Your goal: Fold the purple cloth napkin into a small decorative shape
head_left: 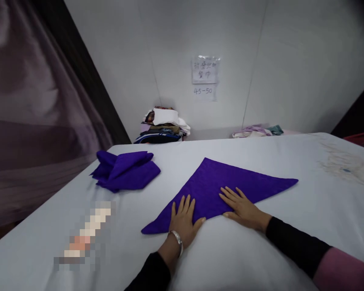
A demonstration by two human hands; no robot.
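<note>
A purple cloth (212,182) lies flat on the white-covered table, folded into a wide triangle. Its apex points away from me, and its long edge runs along my side. My left hand (183,222), with a silver bracelet at the wrist, rests flat on the near edge, left of the middle. Farther right, my right hand (241,208) presses flat on the same edge, fingers spread. Neither hand grips the cloth. To the left sits a second purple cloth (127,171), bunched into loose, raised folds.
A blurred-out patch (89,232) covers something on the table's left. Folded clothes (164,125) are piled beyond the far edge, with more fabric (255,131) to their right. Paper signs (204,74) hang on the wall. A curtain (39,113) drapes at left.
</note>
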